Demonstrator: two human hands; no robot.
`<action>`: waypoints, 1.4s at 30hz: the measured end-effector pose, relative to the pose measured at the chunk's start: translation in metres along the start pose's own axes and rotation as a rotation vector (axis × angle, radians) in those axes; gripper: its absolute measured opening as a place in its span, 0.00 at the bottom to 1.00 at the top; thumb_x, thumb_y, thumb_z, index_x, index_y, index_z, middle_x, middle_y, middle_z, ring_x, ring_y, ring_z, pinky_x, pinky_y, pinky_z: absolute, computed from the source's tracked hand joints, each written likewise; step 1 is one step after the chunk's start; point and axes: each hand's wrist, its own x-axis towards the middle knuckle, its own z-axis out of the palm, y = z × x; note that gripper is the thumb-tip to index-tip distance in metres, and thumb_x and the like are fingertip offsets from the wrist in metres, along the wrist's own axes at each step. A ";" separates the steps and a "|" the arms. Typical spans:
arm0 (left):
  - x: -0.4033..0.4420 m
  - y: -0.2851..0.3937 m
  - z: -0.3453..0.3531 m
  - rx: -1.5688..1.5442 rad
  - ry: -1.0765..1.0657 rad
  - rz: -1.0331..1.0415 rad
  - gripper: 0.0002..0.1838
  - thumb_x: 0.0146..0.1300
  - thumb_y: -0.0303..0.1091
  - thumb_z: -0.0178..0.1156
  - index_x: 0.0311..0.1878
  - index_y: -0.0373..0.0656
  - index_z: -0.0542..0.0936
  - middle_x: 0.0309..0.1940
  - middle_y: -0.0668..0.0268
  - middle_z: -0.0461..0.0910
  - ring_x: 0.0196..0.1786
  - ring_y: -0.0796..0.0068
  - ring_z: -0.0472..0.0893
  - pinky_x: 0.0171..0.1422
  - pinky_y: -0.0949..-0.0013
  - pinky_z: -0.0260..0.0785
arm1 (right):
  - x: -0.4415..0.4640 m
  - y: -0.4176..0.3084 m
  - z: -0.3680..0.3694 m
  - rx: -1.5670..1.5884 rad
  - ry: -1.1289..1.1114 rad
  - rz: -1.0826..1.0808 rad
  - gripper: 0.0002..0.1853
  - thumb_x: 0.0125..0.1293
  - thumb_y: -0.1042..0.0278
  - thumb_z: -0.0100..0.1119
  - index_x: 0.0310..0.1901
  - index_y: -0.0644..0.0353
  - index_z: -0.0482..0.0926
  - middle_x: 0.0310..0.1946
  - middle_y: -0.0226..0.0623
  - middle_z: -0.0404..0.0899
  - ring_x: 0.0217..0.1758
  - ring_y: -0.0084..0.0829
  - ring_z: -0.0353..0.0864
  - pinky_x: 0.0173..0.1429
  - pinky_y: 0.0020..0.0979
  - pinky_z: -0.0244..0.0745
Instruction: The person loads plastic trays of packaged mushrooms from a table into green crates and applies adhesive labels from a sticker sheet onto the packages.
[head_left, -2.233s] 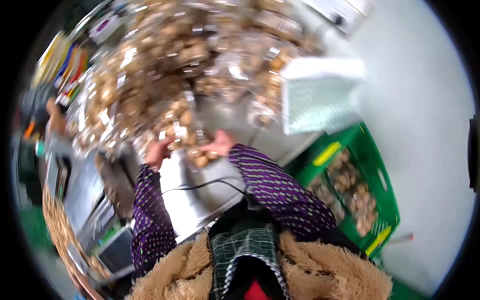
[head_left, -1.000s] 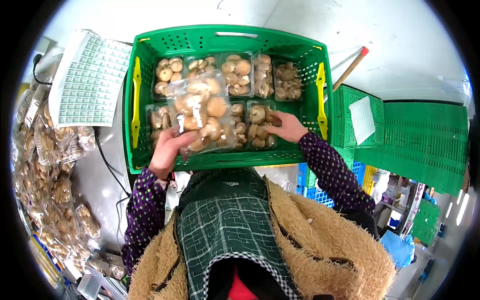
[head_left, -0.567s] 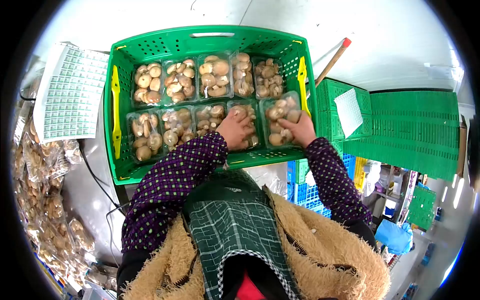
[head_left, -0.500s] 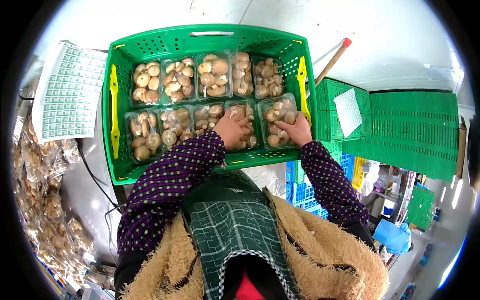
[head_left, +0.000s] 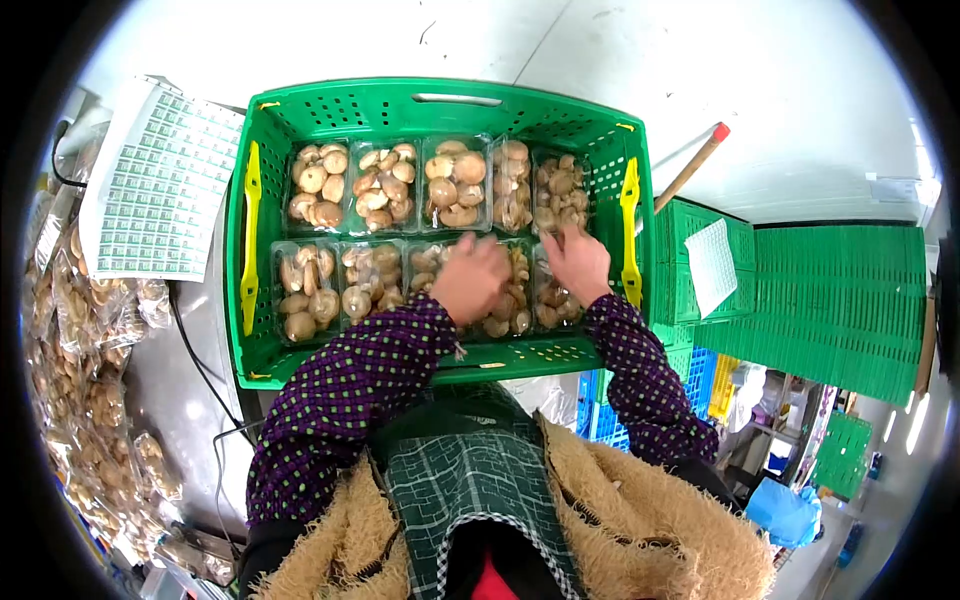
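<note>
A green plastic crate [head_left: 455,372] holds two rows of clear packs of brown mushrooms. My left hand [head_left: 470,278] rests over the near row, fingers spread across the tops of a mushroom pack [head_left: 508,300] and its neighbour [head_left: 425,260]. My right hand [head_left: 578,262] is at the right end of that row, over the corner mushroom pack [head_left: 556,305], and partly covers it. Its thumb and fingers are apart, with the tips near the gap between the rows. Behind it sits a far-row mushroom pack [head_left: 561,190].
Yellow handles [head_left: 250,240] line the crate's short sides. A sheet of printed labels [head_left: 165,185] hangs at the left, above many bagged mushrooms [head_left: 85,380]. Stacked green crates [head_left: 835,300] stand at the right, near a red-tipped wooden stick [head_left: 695,165]. A black cable [head_left: 190,350] runs down the left.
My right hand has moved from the corner pack's right side to its far edge, and that pack now sits lower in the row. My left hand lies flatter over the packs. The view has shifted.
</note>
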 end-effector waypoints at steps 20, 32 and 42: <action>0.002 -0.065 0.025 0.128 -0.018 -0.260 0.36 0.70 0.57 0.41 0.70 0.38 0.64 0.75 0.61 0.56 0.79 0.65 0.46 0.77 0.43 0.40 | 0.060 -0.061 0.028 -0.231 -0.114 -0.263 0.38 0.73 0.40 0.34 0.74 0.62 0.50 0.77 0.49 0.38 0.80 0.46 0.37 0.79 0.51 0.35; 0.001 -0.055 0.029 0.031 0.048 -0.330 0.35 0.53 0.49 0.62 0.62 0.39 0.70 0.70 0.59 0.64 0.74 0.61 0.59 0.73 0.46 0.53 | 0.110 0.011 0.093 -0.240 0.363 -0.242 0.34 0.63 0.50 0.57 0.64 0.65 0.67 0.66 0.51 0.65 0.71 0.49 0.58 0.76 0.48 0.47; -0.251 -0.028 -0.153 -0.108 0.814 -1.018 0.27 0.55 0.42 0.66 0.53 0.32 0.77 0.53 0.50 0.79 0.58 0.55 0.77 0.64 0.58 0.68 | 0.063 0.003 0.077 0.170 0.390 -0.420 0.28 0.75 0.54 0.36 0.71 0.59 0.60 0.71 0.53 0.58 0.75 0.51 0.55 0.76 0.48 0.47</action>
